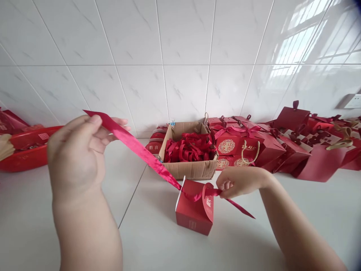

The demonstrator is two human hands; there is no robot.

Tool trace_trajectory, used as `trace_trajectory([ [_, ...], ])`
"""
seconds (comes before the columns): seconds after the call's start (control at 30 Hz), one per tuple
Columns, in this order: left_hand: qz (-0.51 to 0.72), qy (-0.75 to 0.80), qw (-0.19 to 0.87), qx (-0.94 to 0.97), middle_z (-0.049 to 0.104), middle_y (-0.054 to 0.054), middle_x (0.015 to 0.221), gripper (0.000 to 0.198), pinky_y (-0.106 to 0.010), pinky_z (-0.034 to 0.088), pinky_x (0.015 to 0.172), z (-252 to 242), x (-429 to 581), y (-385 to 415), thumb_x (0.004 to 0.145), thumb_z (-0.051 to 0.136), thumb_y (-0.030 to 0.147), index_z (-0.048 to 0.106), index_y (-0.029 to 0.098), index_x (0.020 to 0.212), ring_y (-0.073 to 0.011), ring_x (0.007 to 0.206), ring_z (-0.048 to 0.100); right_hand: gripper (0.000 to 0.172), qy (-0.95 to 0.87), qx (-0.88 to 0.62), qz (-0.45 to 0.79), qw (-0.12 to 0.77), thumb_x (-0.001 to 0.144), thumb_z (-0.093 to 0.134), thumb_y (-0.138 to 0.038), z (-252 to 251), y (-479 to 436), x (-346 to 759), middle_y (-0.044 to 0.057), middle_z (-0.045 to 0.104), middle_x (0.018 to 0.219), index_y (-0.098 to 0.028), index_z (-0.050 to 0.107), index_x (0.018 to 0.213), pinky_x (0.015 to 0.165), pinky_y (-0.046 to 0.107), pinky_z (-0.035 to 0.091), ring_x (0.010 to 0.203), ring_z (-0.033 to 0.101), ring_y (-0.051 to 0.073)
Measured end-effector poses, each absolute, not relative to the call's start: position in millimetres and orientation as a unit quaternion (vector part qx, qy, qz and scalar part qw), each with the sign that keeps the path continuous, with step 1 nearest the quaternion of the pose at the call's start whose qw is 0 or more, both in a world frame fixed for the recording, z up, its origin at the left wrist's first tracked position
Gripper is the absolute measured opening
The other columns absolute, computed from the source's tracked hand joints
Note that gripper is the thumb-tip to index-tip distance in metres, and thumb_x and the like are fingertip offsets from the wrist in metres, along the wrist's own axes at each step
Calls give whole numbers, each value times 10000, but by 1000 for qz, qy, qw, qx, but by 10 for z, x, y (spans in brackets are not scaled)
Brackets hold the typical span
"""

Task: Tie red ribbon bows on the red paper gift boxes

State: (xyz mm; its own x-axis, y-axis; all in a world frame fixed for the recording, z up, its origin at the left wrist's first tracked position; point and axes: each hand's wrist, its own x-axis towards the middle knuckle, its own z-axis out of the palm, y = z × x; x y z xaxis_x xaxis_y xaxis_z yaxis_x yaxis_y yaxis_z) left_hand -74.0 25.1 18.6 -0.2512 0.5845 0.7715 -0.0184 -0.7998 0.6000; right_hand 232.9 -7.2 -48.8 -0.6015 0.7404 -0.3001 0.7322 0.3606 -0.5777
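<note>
A small red gift box (194, 210) stands on the white tiled floor in front of me. A red satin ribbon (138, 148) runs through its top handle. My left hand (77, 150) is raised at the left, fingers closed on the long end of the ribbon and holding it taut. My right hand (235, 181) sits just right of the box top, pinching the ribbon where it leaves the handle; the short end trails down to the right.
An open cardboard carton (189, 169) filled with loose red ribbons stands behind the box. Several finished red gift boxes (239, 145) pile up at the right along the tiled wall. A red basket (25, 150) sits at the far left.
</note>
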Motion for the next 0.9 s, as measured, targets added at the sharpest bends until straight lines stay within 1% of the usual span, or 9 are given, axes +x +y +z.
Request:
trace_trajectory([
  [0.1, 794, 235, 188, 528, 616, -24, 529, 195, -333, 499, 457, 201, -816, 334, 719, 532, 83, 597, 127, 541, -215, 542, 636, 167, -830, -393, 393, 50, 825, 561, -263, -359, -125, 2492, 32, 667, 747, -157, 676, 766, 664, 258, 455, 715, 608, 155],
  [0.2, 813, 268, 174, 487, 513, 22, 435, 203, -264, 405, 379, 188, -923, 422, 644, 582, 72, 525, 154, 467, -148, 431, 532, 187, -836, -316, 434, 113, 855, 541, -266, -283, -156, 2598, 19, 608, 699, -157, 662, 762, 651, 259, 439, 663, 545, 133],
  [0.27, 794, 313, 174, 491, 508, 28, 431, 187, -251, 382, 391, 166, -987, 454, 602, 628, 74, 531, 155, 464, -126, 431, 500, 220, -828, -295, 452, 156, 860, 534, -267, -277, -168, 2623, 2, 530, 650, -173, 614, 678, 609, 255, 405, 622, 479, 123],
  [0.37, 710, 406, 179, 547, 599, 2, 530, 70, -262, 419, 478, 127, -1039, 450, 613, 687, 135, 638, 140, 564, -149, 553, 555, 310, -796, -303, 471, 232, 840, 562, -321, -302, -191, 2610, 0, 459, 640, -193, 530, 559, 593, 271, 372, 601, 413, 126],
  [0.47, 606, 466, 176, 621, 643, -13, 607, 83, -261, 437, 547, 96, -1032, 419, 661, 714, 221, 703, 141, 640, -156, 629, 572, 391, -734, -329, 481, 349, 766, 624, -416, -320, -224, 2586, 30, 480, 692, -203, 468, 478, 609, 307, 390, 646, 433, 159],
  [0.53, 582, 462, 171, 647, 647, -15, 617, 122, -254, 431, 550, 87, -1005, 400, 693, 707, 258, 709, 147, 644, -148, 624, 569, 412, -701, -340, 480, 403, 707, 659, -461, -319, -242, 2582, 55, 524, 731, -210, 456, 451, 632, 341, 419, 703, 476, 196],
  [0.63, 607, 413, 176, 655, 619, -3, 580, 143, -244, 418, 530, 91, -946, 361, 724, 697, 262, 693, 159, 625, -133, 585, 550, 409, -680, -334, 501, 419, 680, 679, -492, -309, -251, 2585, 64, 575, 694, -216, 489, 446, 598, 351, 434, 638, 507, 196],
  [0.73, 605, 358, 180, 688, 609, 0, 581, 169, -236, 427, 536, 111, -865, 281, 768, 670, 255, 681, 169, 623, -126, 592, 549, 375, -656, -313, 535, 432, 748, 654, -460, -304, -233, 2568, 44, 602, 656, -204, 561, 491, 537, 319, 412, 490, 462, 135],
  [0.9, 579, 329, 148, 731, 609, -7, 591, 226, -238, 433, 545, 137, -704, 122, 828, 597, 201, 672, 182, 616, -126, 607, 552, 377, -654, -344, 503, 449, 831, 577, -415, -315, -189, 2524, 49, 612, 640, -194, 614, 528, 570, 320, 430, 524, 498, 145],
])
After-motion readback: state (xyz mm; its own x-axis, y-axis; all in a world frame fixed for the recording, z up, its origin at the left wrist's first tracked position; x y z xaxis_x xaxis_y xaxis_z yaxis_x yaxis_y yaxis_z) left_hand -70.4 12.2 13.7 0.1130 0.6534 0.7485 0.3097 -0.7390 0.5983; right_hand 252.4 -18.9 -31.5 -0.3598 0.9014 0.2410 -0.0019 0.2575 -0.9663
